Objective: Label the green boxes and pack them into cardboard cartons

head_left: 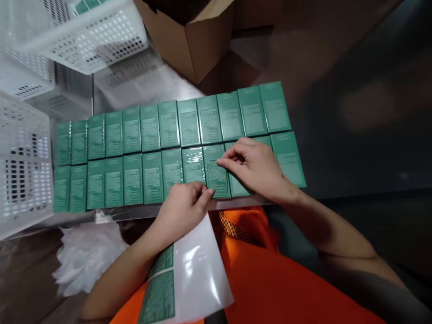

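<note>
1. Green boxes (pixel 151 155) lie flat in two tight rows along the near edge of the tabletop (pixel 337 148), printed faces up, so every face is reachable.
2. The right hand (pixel 256 166) rests on a near-row box, its grip pinched closed on something small I cannot make out.
3. The left hand (pixel 185 207) grips a label sheet (pixel 199 270) at the near edge, fingers closed on its top, keeping its green labels close to the boxes.
4. White baskets (pixel 27 171) stand at the left edge, a cardboard box (pixel 189 40) at the far edge.
</note>
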Demonstrator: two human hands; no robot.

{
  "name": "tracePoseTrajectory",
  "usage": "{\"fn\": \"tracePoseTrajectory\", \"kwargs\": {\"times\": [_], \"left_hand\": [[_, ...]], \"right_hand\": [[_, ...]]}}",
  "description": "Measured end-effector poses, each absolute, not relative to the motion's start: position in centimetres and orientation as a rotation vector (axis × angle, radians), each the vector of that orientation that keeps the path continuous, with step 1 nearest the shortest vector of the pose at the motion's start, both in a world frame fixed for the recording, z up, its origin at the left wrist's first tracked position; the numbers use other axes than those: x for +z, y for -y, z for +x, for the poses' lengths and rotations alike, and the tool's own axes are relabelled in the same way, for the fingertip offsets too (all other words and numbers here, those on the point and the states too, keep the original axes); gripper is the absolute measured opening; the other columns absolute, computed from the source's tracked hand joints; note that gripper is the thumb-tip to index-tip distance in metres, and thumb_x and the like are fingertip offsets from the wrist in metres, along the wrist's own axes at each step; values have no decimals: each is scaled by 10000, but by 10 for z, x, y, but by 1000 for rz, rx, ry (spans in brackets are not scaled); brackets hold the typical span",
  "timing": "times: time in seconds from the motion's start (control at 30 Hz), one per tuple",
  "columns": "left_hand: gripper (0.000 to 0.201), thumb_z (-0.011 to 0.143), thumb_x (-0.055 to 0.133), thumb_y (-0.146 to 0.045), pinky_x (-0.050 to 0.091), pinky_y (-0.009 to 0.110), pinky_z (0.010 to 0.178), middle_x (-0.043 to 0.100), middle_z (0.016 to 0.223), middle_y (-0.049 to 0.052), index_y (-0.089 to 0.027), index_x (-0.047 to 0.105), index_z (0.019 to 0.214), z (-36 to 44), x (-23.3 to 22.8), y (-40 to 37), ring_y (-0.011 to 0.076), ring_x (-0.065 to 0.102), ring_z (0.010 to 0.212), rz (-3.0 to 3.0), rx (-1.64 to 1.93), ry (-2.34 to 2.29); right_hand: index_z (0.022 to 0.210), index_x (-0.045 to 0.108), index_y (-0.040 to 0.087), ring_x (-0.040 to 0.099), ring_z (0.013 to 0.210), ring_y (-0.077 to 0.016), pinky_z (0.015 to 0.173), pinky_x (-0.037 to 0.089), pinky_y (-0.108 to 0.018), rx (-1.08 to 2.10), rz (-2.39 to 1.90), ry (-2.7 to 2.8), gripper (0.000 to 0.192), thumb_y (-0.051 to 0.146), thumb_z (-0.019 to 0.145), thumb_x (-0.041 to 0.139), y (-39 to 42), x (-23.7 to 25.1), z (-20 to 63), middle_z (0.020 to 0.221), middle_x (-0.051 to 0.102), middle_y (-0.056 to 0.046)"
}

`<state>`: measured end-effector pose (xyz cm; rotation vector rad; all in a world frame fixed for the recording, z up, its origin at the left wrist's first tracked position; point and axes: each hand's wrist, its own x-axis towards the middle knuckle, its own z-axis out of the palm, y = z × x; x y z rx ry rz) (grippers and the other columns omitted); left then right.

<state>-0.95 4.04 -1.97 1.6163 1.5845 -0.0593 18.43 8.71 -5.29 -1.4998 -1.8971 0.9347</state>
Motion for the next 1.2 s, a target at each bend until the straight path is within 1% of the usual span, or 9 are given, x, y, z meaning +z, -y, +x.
{"fn": "tracePoseTrajectory", "kwargs": {"times": [0.27,0.5,0.57,0.67,0.73,0.83,0.93,1.07,1.2], "left_hand": [[380,924,462,-414,195,291,560,412,504,-26,-216,459,600,-8,-21,-44,151,369,512,1613,-114,-1567],[330,911,497,-375,224,290,571,560,554,7,-207,564,635,-5,-21,-49,162,466,527,1645,-158,-1576],[318,913,489,-360,219,295,575,587,577,19,-208,574,647,-2,-20,-50,171,485,539,1694,-188,-1582],[290,908,484,-339,210,297,572,603,601,25,-212,564,659,-2,-18,-48,176,496,555,1731,-216,-1592],[280,905,485,-321,207,295,566,583,585,11,-212,558,658,-5,-16,-47,166,483,542,1732,-206,-1595],[317,934,477,-366,232,285,553,531,541,-19,-213,573,674,-17,-9,-47,151,463,520,1682,-114,-1613],[373,937,499,-523,273,273,533,499,522,-38,-222,613,750,-36,-2,-48,146,458,515,1589,84,-1703],[402,906,537,-603,286,268,512,490,522,-42,-225,631,804,-57,6,-50,139,446,510,1551,329,-1827],[373,907,557,-578,320,271,544,546,576,-30,-227,655,826,-67,11,-54,140,480,547,1573,495,-2049]], "right_hand": [[789,717,190,563,695,-142,640,355,-280,882,-1608,1968,176,343,872,742,-89,-52,179,807,624,-16],[791,704,191,574,692,-154,663,390,-297,794,-1628,2012,184,350,879,734,-83,-55,177,857,632,-29],[896,698,186,581,695,-161,668,416,-306,742,-1652,2004,189,364,861,751,-81,-56,176,950,629,-49],[1213,570,149,614,763,-193,672,462,-322,667,-1696,1935,531,359,791,816,-79,-54,175,1152,574,-117],[1291,496,139,634,823,-221,673,475,-328,652,-1708,1951,623,362,799,806,-77,-52,173,1206,545,-142],[1306,510,169,645,843,-248,614,448,-325,579,-1748,2081,573,466,864,722,-73,-48,167,1210,553,-137],[1324,538,210,640,830,-249,542,386,-305,464,-1756,2205,584,555,874,678,-69,-46,161,1187,570,-128],[1235,635,262,628,878,-209,569,394,-281,458,-1602,2267,337,413,934,652,-65,-48,163,1175,597,-83],[1136,711,239,573,984,-244,731,469,-332,456,-1307,2392,213,264,963,589,-46,-56,175,1137,637,-102]]}}
